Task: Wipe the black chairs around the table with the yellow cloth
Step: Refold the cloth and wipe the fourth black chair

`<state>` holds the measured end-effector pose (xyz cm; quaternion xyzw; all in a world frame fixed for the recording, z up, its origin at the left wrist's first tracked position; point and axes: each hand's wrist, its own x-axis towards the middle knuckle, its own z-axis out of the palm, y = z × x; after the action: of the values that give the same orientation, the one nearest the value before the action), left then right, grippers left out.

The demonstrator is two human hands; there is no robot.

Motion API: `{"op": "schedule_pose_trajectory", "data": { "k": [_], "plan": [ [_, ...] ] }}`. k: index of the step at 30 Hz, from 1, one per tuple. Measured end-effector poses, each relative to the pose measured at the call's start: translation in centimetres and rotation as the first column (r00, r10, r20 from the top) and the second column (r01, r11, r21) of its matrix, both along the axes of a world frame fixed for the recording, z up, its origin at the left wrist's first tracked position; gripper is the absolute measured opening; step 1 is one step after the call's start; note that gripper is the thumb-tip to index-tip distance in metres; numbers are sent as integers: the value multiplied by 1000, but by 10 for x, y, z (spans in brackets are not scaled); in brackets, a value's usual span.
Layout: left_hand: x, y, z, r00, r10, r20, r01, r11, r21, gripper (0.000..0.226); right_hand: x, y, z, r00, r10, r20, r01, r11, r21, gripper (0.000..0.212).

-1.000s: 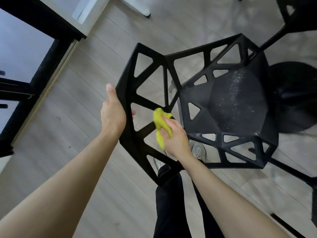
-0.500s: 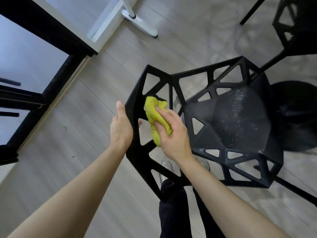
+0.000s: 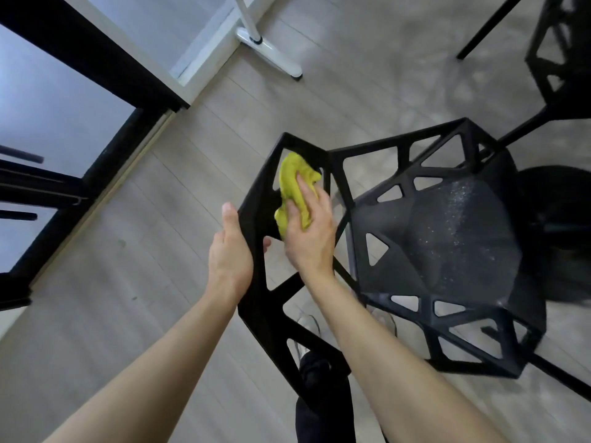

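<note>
A black chair (image 3: 447,251) with triangular cut-outs stands below me, its seat dusty with pale specks. My left hand (image 3: 228,251) grips the outer edge of its backrest, thumb up along the frame. My right hand (image 3: 308,231) presses the crumpled yellow cloth (image 3: 292,183) flat against the inner face of the backrest, near its upper left corner. The cloth sticks out beyond my fingertips.
A second black chair (image 3: 559,52) stands at the top right. A round black table base (image 3: 563,231) lies right of the seat. A white stand foot (image 3: 271,52) rests on the pale wood floor. Black window frames (image 3: 105,71) run along the left. My legs and shoes show under the chair.
My right hand has slid the cloth up the backrest from its lower middle strut to the upper corner. The view has tilted, showing more floor and the second chair. My left hand keeps its grip.
</note>
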<state>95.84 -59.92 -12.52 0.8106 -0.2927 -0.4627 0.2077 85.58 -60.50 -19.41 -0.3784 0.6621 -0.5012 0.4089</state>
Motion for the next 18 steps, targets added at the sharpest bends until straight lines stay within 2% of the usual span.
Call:
{"op": "schedule_pose_trajectory", "data": {
  "k": [2, 4, 6, 9, 11, 13, 14, 15, 16, 17, 18],
  "plan": [
    [0, 0, 0, 1000, -4, 9, 4, 1000, 6, 74, -3, 29, 13, 986, 168, 6, -165, 973, -162, 52],
    [1, 0, -1, 1000, -2, -3, 2, 1000, 6, 72, -16, 16, -2, 965, 238, -111, -258, 941, -220, 59],
    [1, 0, -2, 1000, -13, -19, 14, 1000, 6, 69, -26, -13, -28, 972, 172, -163, -192, 974, -120, 61],
    [1, 0, -2, 1000, -21, -9, 21, 1000, 10, 64, -39, -50, -35, 998, 9, -55, -6, 999, 54, 52],
    [0, 0, -2, 1000, -24, 1, 24, 1000, -1, 66, -32, -47, -14, 1000, -19, -18, 18, 999, -46, 47],
    [1, 0, -3, 1000, -18, 7, 18, 1000, -5, 70, -19, -30, -6, 996, 62, -57, -72, 980, -185, 51],
    [1, 0, -4, 1000, -19, 6, 19, 1000, -3, 69, -17, -27, -15, 993, 76, -94, -93, 978, -186, 51],
    [1, 0, -4, 1000, -24, 7, 24, 1000, -1, 68, -21, -33, -29, 992, 61, -108, -74, 990, -122, 49],
    [1, -1, -3, 999, -31, 9, 31, 1000, 2, 66, -31, -45, -44, 997, 2, -80, 0, 999, 33, 47],
    [0, -1, -4, 999, -35, 11, 35, 999, -1, 64, -45, -57, -59, 996, -76, -44, 83, 972, 218, 46],
    [-1, -1, -3, 999, -36, 17, 37, 999, -6, 62, -60, -69, -69, 990, -138, -22, 138, 931, 338, 45]
  ]
}}
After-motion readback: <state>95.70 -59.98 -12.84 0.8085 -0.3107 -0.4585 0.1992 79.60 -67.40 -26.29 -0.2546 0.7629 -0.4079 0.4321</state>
